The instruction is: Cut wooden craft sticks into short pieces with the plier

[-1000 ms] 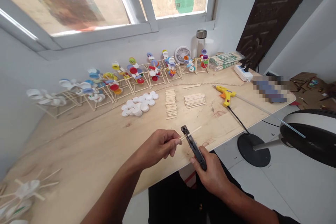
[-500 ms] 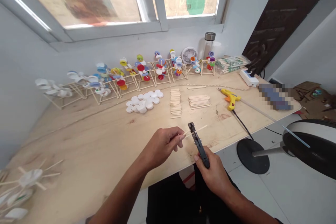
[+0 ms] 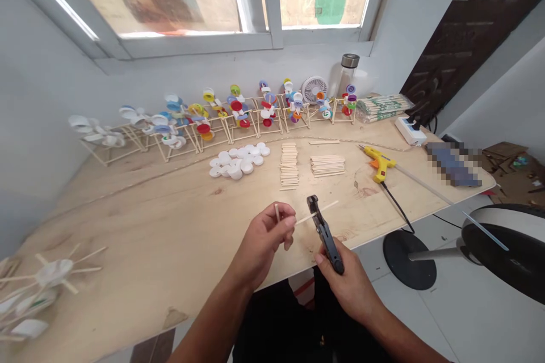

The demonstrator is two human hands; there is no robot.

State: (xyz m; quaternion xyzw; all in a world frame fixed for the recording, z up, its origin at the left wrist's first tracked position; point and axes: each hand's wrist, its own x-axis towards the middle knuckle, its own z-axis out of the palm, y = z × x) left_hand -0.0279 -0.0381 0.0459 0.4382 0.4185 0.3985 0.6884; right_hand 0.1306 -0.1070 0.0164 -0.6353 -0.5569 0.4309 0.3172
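Note:
My left hand [image 3: 266,238] pinches a thin wooden stick [image 3: 323,209] that reaches right through the jaws of black cutting pliers [image 3: 324,232]. A short stick piece [image 3: 277,212] stands up between the same hand's fingers. My right hand [image 3: 347,283] is wrapped round the pliers' handles just beyond the near edge of the wooden table [image 3: 170,238]. Both hands hover above the table's near edge.
Two piles of cut sticks [image 3: 289,165] [image 3: 327,165], white bottle caps [image 3: 238,161] and a yellow glue gun [image 3: 378,161] lie farther back. Cap-and-stick pinwheel models [image 3: 238,110] line the wall. A stick-and-cap piece [image 3: 51,275] lies at left. A fan [image 3: 502,244] stands right.
A short stick piece now stands up in my left fingers; it was not visible before. The view has shifted, so the hands and pliers sit slightly farther right and higher.

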